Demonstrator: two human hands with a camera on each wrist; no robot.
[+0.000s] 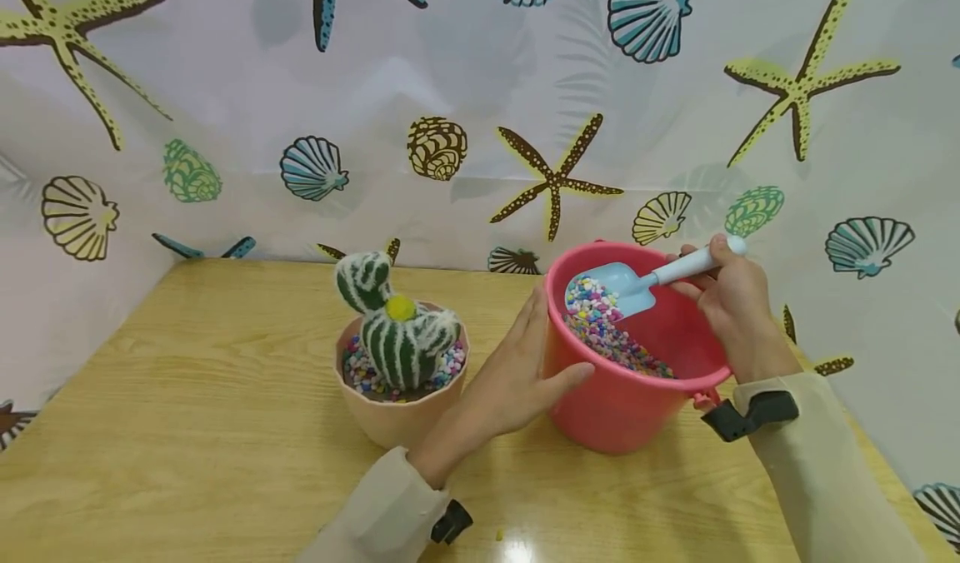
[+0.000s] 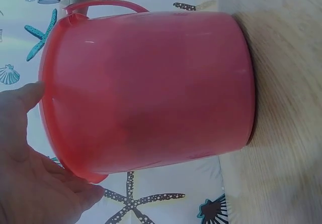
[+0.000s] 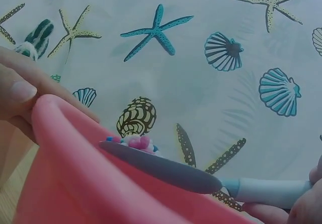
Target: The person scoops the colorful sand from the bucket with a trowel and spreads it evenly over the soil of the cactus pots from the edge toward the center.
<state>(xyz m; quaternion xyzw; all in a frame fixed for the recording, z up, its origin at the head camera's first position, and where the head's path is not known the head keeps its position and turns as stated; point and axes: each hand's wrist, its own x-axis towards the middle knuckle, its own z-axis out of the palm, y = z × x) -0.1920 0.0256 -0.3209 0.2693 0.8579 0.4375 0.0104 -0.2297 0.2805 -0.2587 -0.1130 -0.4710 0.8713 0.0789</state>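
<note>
My right hand [image 1: 737, 306] grips the white handle of a light blue toy shovel [image 1: 635, 301]. Colourful pebbles [image 1: 590, 296] lie on its blade, which is inside the mouth of a pink bucket [image 1: 607, 417] in the head view. More pebbles cover part of the bucket's inside. With fingers extended, my left hand [image 1: 510, 371] rests against the bucket's left rim, thumb at the near edge. The right wrist view shows the shovel [image 3: 166, 168] nearly level, a small heap of pebbles on it. The bucket [image 2: 151, 88] stands upright on the table.
Left of the bucket stands a peach pot [image 1: 390, 425] holding a green and white cactus [image 1: 401, 351] with a yellow flower and coloured pebbles. Both are on a wooden table [image 1: 187, 396]. A cloth [image 1: 450, 72] printed with shells and starfish hangs behind.
</note>
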